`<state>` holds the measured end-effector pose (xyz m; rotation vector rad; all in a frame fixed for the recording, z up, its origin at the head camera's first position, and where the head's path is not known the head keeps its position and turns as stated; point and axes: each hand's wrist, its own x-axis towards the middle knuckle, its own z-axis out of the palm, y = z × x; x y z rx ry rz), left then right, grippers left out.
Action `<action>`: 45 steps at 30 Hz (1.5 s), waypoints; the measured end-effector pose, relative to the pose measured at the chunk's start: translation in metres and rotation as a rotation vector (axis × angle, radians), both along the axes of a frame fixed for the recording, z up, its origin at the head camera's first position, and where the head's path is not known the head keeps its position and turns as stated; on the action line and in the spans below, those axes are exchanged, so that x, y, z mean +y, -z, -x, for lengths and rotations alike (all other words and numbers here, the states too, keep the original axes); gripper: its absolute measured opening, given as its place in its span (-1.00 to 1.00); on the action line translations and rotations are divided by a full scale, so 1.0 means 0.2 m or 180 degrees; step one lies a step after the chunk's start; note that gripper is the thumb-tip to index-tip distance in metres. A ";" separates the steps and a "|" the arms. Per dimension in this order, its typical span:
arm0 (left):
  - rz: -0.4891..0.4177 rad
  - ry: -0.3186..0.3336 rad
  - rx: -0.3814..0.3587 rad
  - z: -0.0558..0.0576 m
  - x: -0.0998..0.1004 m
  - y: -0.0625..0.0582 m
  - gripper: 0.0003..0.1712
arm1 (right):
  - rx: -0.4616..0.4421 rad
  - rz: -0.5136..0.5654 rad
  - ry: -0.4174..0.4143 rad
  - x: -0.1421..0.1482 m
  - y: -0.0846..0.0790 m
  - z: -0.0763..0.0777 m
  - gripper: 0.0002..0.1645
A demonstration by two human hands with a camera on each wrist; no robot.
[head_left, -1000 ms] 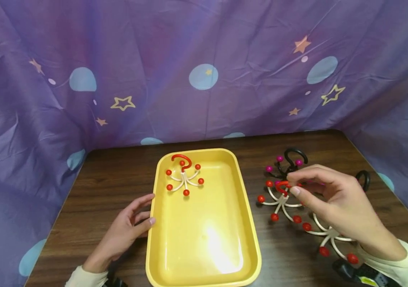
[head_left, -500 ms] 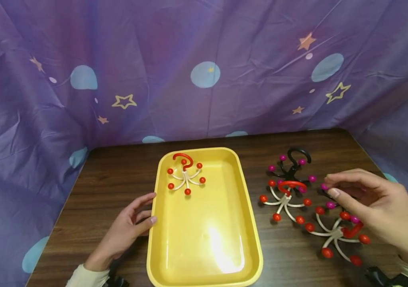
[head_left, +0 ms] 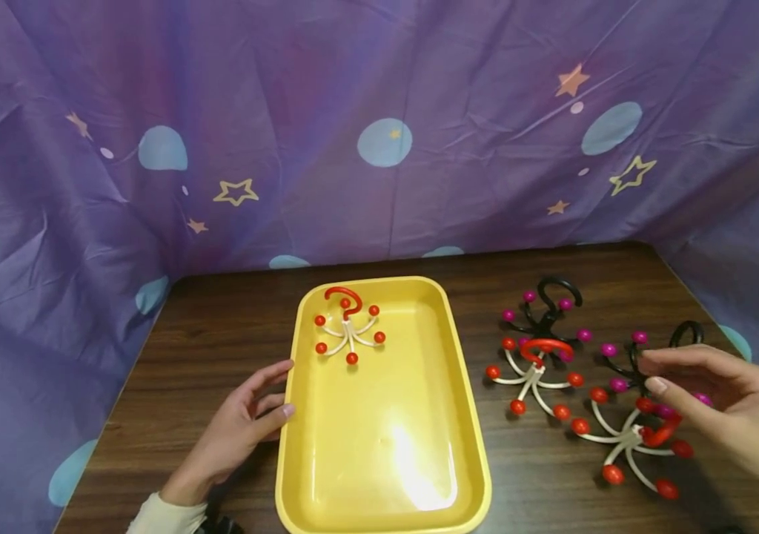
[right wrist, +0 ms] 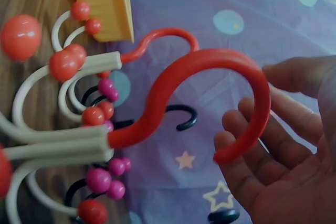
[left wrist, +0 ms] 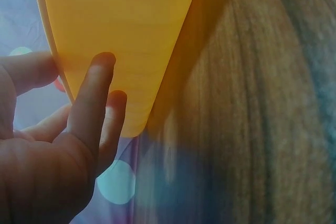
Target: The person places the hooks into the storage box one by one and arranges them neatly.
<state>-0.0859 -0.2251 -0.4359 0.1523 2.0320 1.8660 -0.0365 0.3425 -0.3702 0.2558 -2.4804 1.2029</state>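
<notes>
In the head view, my left hand point(head_left: 229, 430) rests its fingertips and thumb on the left rim of a yellow tray point(head_left: 286, 475). The left wrist view shows loosely bent fingers against the tray's outer wall point(left wrist: 142, 19). A white multi-arm hook hanger point(head_left: 350, 330) with red hook and balls stands in the tray's far left. At right, my right hand point(head_left: 733, 415) hovers with fingers apart, near a black hanger point(head_left: 633, 367) with magenta balls. Closest below it is a white hanger point(head_left: 626, 441); in the right wrist view its red hook point(right wrist: 157, 98) overlaps my fingers.
Another white-and-red hanger point(head_left: 533, 378) stands right of the tray, with a second black-and-magenta hanger point(head_left: 542, 322) just behind it. All sit on a dark wooden table point(head_left: 219, 319). A purple star-patterned cloth point(head_left: 306, 133) hangs behind and at the sides.
My right hand has moved right and lower, away from the white hanger nearest the tray, over to the nearer right hangers. The left hand stays at the tray's rim.
</notes>
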 end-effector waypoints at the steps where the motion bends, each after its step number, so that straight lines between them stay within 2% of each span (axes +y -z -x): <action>1: -0.0007 -0.0010 -0.0010 0.00 0.00 0.00 -0.21 | -0.0026 0.0004 -0.0034 0.01 0.01 -0.01 -0.51; 8: -0.0001 -0.0067 -0.0024 0.00 0.00 0.00 -0.22 | -0.0253 -0.0009 -0.0314 0.08 0.10 -0.04 -0.47; 15: -0.0003 -0.0059 -0.0019 0.00 0.01 0.01 -0.23 | -0.0173 0.0961 -0.0935 0.14 0.18 -0.05 -0.40; 21: 0.0019 -0.0055 -0.0026 0.00 0.00 0.01 -0.23 | -0.0207 0.1010 -0.1065 0.17 0.20 -0.06 -0.39; 25: -0.0013 -0.0004 0.0013 0.00 0.00 0.01 -0.21 | -0.0151 0.1159 -0.1213 0.17 0.21 -0.06 -0.40; 28: -0.0025 0.0021 0.0023 0.00 0.00 0.01 -0.21 | -0.0143 0.1171 -0.1135 0.18 0.21 -0.06 -0.41; 31: -0.0026 0.0025 0.0023 0.00 0.00 0.01 -0.22 | -0.0183 0.0921 -0.0873 0.18 0.22 -0.07 -0.43; 37: -0.0047 -0.0004 0.0011 0.00 0.00 0.01 -0.21 | -0.0204 0.0698 -0.0738 0.17 0.20 -0.06 -0.52; 42: -0.0079 -0.0051 0.0005 -0.01 -0.01 0.01 -0.21 | -0.0358 0.0144 -0.0185 0.14 0.18 -0.08 -0.64; 45: -0.0083 -0.0034 0.0010 0.00 0.00 0.01 -0.21 | -0.0328 0.0076 -0.0116 0.13 0.18 -0.08 -0.65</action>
